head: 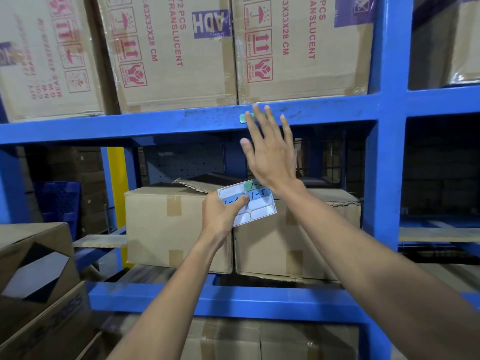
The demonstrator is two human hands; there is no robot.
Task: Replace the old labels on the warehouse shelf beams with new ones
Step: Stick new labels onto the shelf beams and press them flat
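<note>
Green label (244,118) lies lengthwise along upper blue beam (155,123), under spread right hand (270,152) fingertips. Left hand (220,216) grip pinches tilted label sheet (259,206).

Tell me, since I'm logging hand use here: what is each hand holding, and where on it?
The left hand pinches the label sheet at its left edge. The right hand holds nothing; its straight fingers lie over the green label.

A blue steel rack upright (389,141) rises at the right. Left of it, above the upper shelf level, stand printed cardboard cartons (171,53); lower down sit two plain taped boxes (166,229). Farther left is a yellow post (117,183), with more cartons (36,268) beyond. The light is dim behind the upright.
</note>
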